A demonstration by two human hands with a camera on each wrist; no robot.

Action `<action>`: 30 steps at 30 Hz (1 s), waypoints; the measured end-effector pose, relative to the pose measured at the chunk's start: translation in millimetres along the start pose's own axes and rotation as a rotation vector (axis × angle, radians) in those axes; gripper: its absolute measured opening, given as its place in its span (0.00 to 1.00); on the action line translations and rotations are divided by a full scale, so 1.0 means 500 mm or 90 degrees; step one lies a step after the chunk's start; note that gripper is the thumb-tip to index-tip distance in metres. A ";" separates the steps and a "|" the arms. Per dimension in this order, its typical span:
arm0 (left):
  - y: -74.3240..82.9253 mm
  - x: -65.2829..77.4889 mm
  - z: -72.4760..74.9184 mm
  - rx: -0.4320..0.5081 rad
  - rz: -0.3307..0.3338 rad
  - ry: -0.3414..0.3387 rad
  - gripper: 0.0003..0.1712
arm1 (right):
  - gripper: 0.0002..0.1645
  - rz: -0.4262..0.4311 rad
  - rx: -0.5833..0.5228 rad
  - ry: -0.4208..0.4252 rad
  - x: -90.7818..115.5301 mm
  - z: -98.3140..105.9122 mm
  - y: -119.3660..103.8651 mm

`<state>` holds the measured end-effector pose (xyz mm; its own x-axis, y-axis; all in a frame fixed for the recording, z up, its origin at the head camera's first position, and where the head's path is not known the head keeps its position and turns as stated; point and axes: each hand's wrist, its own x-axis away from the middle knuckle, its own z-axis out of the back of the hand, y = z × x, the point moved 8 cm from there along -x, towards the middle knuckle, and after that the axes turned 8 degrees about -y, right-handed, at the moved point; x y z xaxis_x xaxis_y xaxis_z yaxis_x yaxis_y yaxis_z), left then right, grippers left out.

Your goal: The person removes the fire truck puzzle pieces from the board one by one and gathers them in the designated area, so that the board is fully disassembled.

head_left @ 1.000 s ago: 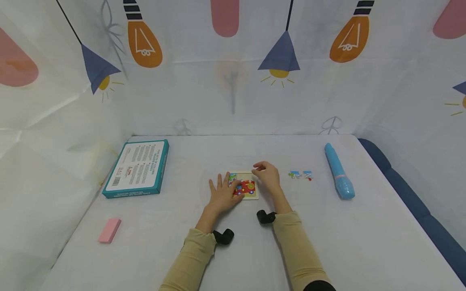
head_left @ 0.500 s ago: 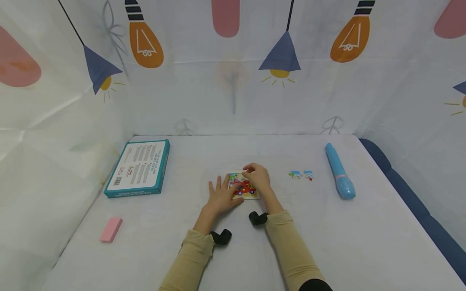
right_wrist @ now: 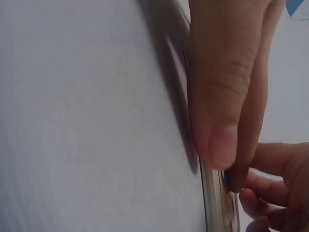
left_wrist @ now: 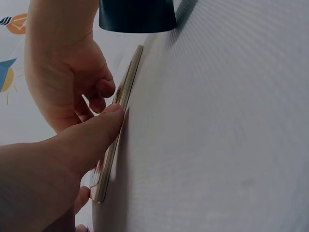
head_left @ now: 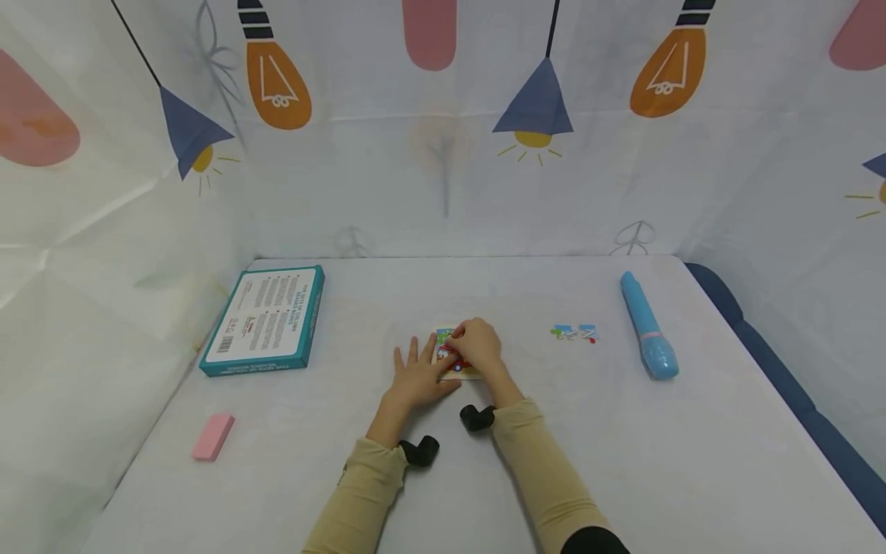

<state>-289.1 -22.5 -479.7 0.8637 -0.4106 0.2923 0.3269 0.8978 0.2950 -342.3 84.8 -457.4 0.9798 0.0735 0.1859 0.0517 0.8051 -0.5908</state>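
Note:
A small jigsaw board with a pale rim and a colourful picture of a red vehicle lies mid-table. My left hand rests over its left part with fingers spread; in the left wrist view the thumb presses along the board's near edge. Above the picture, my right hand has thumb and fingers brought together. Between them the right wrist view shows a small dark-blue bit of a puzzle piece, right at the board's surface and mostly hidden by the fingers. The hands cover much of the picture.
Loose puzzle pieces lie to the right of the board. Farther right is a light-blue, microphone-shaped object. A teal-edged box lies at the back left, and a pink block nearer on the left. Black cameras sit at both wrists.
My right hand has moved left from the board's right edge to over its middle, and has come lower. The left hand has stayed in place on the board.

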 end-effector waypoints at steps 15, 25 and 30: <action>0.007 0.001 0.010 -0.003 0.002 -0.011 0.32 | 0.11 0.031 -0.156 -0.004 -0.005 0.004 0.007; 0.002 -0.002 0.007 -0.015 0.012 -0.017 0.32 | 0.12 0.012 -0.245 0.032 -0.010 0.030 0.047; 0.000 -0.002 0.004 -0.005 0.018 -0.019 0.32 | 0.13 -0.027 -0.281 0.043 -0.007 0.045 0.084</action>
<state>-290.8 -22.4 -478.4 0.8607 -0.3895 0.3279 0.3059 0.9104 0.2785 -348.1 131.6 -465.2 0.9847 -0.0039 0.1742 0.1549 0.4777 -0.8648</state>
